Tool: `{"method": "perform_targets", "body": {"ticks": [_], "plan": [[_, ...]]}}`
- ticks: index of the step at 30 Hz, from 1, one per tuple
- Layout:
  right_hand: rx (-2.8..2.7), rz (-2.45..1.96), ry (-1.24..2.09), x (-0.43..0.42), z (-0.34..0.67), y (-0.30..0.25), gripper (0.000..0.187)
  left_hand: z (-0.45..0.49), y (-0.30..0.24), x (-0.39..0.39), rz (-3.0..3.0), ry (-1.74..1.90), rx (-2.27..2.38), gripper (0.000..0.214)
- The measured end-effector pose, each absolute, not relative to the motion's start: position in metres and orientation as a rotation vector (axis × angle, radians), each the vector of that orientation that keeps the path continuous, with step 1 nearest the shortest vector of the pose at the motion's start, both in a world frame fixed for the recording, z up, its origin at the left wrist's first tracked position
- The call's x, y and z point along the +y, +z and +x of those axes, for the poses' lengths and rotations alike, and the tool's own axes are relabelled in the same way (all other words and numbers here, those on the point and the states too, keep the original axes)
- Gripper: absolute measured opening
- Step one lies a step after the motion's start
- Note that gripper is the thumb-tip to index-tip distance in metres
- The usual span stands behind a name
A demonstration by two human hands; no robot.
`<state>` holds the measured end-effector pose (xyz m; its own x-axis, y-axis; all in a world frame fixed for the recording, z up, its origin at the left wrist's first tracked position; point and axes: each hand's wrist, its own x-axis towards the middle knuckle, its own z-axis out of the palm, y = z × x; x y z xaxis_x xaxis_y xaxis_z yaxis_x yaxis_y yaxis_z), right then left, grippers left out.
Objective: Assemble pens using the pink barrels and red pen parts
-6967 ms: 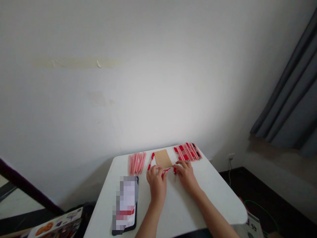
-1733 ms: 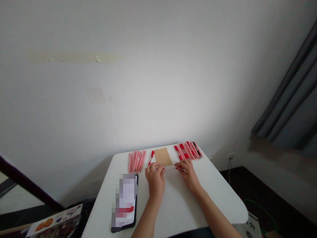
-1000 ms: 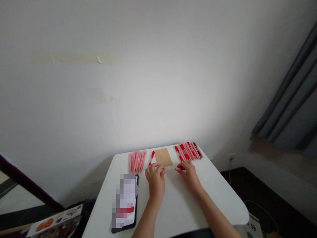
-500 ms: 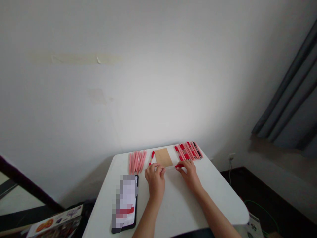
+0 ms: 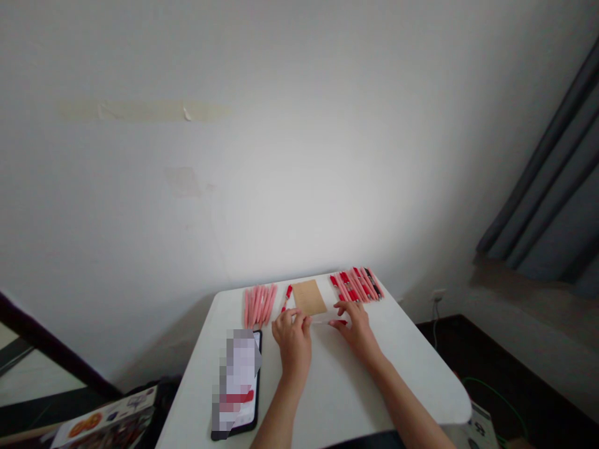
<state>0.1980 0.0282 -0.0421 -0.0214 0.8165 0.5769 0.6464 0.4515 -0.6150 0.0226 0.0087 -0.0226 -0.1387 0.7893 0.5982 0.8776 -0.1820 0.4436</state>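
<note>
Pen (image 5: 322, 322), pale with a red end, held crosswise over the bench (image 5: 346, 386), toward the far edge. Pinched at the pale end in the left hand (image 5: 292, 343); close by the red end, right hand (image 5: 358, 333) with thumb and forefinger parted. Just beyond, brown paper (image 5: 309, 296), near left corner hidden by the left fingers. Beside it, slanting red pen (image 5: 288, 295), lower end behind the same hand. Near the far left corner, pink pens (image 5: 258, 305); at the far right corner, close-set pen row (image 5: 356, 285). Along the left edge, phone (image 5: 238, 380), screen blurred.
</note>
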Motion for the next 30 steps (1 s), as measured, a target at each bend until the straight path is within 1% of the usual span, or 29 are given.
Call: {"method": "perform_targets", "body": {"ticks": [3, 8, 13, 18, 22, 30], "plan": [[-1.762, -1.289, 0.22, 0.026, 0.1964, -0.0397, 0.026, 0.0226, -0.0249, 0.0098, -1.966, -1.245, -1.926, 0.021], [-1.829, -1.3, 0.201, 0.0236, 0.1959, -0.0337, 0.009, 0.022, -0.0267, 0.0113, -1.97, -1.293, -1.895, 0.02], [-1.799, -1.264, 0.18, 0.0281, 0.199, -0.0368, 0.014, 0.0226, -0.0255, 0.0104, -2.062, -1.331, -1.847, 0.014], [-1.739, -1.231, 0.204, 0.0321, 0.2005, -0.0415, 0.016, 0.0242, -0.0235, 0.0075, -2.114, -1.26, -1.878, 0.007], [-1.73, -1.215, 0.26, 0.0298, 0.1999, -0.0391, 0.021, 0.0246, -0.0222, 0.0062, -2.103, -1.222, -1.922, 0.012], [-1.737, -1.166, 0.36, 0.0262, 0.1984, -0.0366, 0.016, 0.0229, -0.0187, 0.0069, -2.062, -1.264, -1.949, 0.013]]}}
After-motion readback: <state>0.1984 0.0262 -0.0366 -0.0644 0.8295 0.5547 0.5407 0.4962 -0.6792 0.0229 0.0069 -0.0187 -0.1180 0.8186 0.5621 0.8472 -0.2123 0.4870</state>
